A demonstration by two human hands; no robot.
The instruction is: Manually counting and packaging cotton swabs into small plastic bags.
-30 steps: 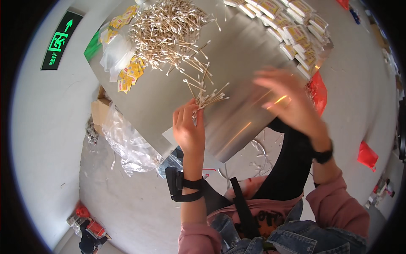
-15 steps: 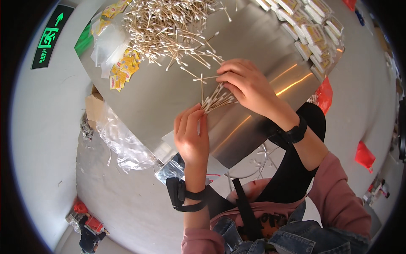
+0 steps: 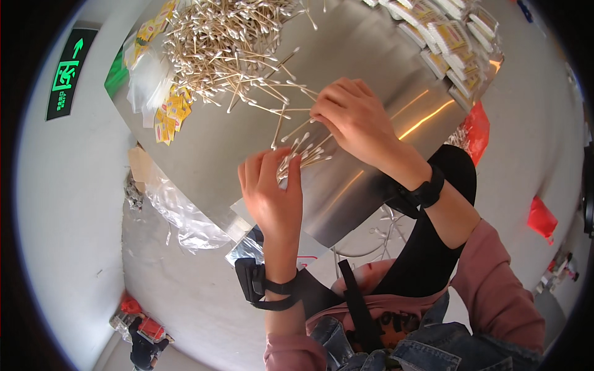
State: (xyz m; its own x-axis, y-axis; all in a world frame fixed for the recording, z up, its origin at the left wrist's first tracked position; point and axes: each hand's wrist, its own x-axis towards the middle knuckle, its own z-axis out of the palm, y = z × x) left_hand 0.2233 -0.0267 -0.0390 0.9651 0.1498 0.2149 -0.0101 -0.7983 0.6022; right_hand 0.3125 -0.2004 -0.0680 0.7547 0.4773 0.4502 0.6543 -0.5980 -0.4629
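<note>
Right hand [image 3: 357, 123] has shifted leftward, fingers [image 3: 334, 102] bunched, hold unclear; left hand [image 3: 270, 188] clasps swabs [image 3: 312, 153] near table edge [image 3: 190, 184].

A smooth, grey metal-topped table [image 3: 210, 157] stands with one corner toward the bottom of the view, bright streaks of reflected light along its right side. A large, tangled heap of cotton swabs [image 3: 229, 52] covers its far left part, running up to the view's upper edge, with some loose swabs [image 3: 278, 128] straying toward the middle. Left of the heap lie overlapping clear plastic bags [image 3: 147, 89], with small yellow printed cards [image 3: 174, 112] just beside them, fanned unevenly. At the far right, white packs with yellow labels [image 3: 448, 38] lie piled in slanting rows near the edge.
</note>
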